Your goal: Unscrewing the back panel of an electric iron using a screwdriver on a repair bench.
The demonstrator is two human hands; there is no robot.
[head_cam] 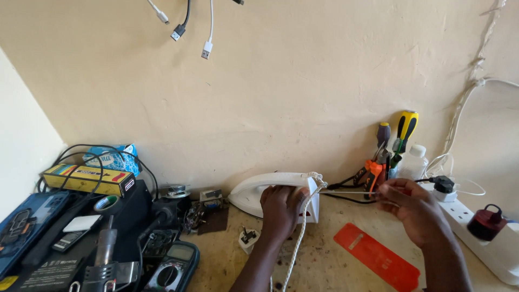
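Observation:
A white clothes iron (pixel 259 190) stands on the workbench against the wall. My left hand (pixel 281 210) grips its rear end below the handle. A white braided cord (pixel 299 238) runs from the iron's back down toward me, knotted at the top (pixel 317 178). My right hand (pixel 411 208) pinches a thin wire or rod (pixel 346 192) that reaches from the iron's rear to my fingers. A white plug (pixel 248 238) lies on the bench below the iron.
A red flat plastic piece (pixel 376 255) lies at the right. A white power strip (pixel 486 238) with a red-topped plug, screwdrivers and pliers (pixel 389 154), a small bottle (pixel 413 162) stand at the right. Multimeter (pixel 173 267), tape, boxes and cables crowd the left.

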